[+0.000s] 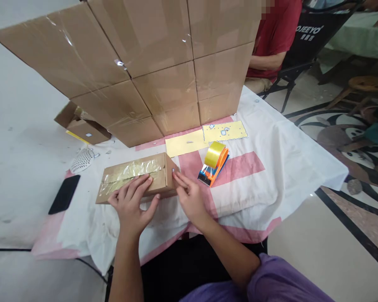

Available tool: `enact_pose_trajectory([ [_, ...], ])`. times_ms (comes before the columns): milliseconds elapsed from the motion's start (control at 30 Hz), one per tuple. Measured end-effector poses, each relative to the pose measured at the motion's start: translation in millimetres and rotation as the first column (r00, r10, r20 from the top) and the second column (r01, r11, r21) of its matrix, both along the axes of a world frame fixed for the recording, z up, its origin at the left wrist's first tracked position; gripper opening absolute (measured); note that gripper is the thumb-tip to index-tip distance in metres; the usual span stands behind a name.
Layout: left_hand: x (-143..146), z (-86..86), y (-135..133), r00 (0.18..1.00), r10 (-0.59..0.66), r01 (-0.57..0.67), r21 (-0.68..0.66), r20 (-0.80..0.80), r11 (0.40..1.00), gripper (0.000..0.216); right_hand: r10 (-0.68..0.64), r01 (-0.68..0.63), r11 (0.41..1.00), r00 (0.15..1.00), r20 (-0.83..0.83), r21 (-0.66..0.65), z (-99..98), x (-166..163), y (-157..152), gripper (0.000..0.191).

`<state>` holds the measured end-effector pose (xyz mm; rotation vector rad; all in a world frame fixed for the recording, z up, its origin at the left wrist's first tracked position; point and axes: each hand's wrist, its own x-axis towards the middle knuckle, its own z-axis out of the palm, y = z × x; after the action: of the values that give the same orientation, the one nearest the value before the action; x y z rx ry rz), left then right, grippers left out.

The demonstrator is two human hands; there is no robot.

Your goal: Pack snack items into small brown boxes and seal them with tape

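in the head view, the left hand (134, 199) lies spread and ungripping across the taped top of the small cardboard box (138, 167), thumb at its near side, seemingly to steady it; the right hand (190, 201) sets bunched fingertips against its right end, though whether they pinch anything i cannot tell. the box rests on the tablecloth (242, 201), left of the orange tape dispenser (222, 161), which sits within easy reach

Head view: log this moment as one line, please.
left hand: on taped box | right hand: fingertips at box end | tape dispenser: on tablecloth
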<state>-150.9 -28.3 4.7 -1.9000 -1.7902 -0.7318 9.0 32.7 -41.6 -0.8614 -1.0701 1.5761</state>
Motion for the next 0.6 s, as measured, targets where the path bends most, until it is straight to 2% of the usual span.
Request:
enact_pose_trajectory([
  [67,0,0.0,-1,1.000,-0.002,0.002,-0.005,-0.004,1.000,0.041,0.006,-0.007,1.000,1.000,0.020,0.014,-3.6,2,6,0.058],
  [200,1,-1.1,-1,1.000,0.027,-0.027,-0.014,0.001,1.000,0.041,0.109,-0.111,0.991,0.993,0.040,0.070,-10.4,2,12,0.066],
  [333,3,-2.4,-1,0.999,0.037,-0.037,-0.001,0.000,0.999,0.042,0.168,-0.171,0.982,0.985,0.047,0.082,-8.3,5,14,0.071],
  [500,4,-0.6,-2,0.999,0.034,-0.034,-0.016,0.010,0.999,0.042,0.028,-0.041,0.993,0.993,0.118,0.108,0.2,11,19,0.066],
  [533,3,0.0,-3,0.999,0.037,-0.037,-0.027,0.018,0.999,0.042,0.039,-0.056,0.990,0.990,0.132,0.131,0.5,11,20,0.069],
  [600,1,1.0,-5,0.999,0.042,-0.041,-0.048,0.022,0.998,0.043,0.154,-0.178,0.970,0.977,0.146,0.166,-1.1,8,20,0.072],
])
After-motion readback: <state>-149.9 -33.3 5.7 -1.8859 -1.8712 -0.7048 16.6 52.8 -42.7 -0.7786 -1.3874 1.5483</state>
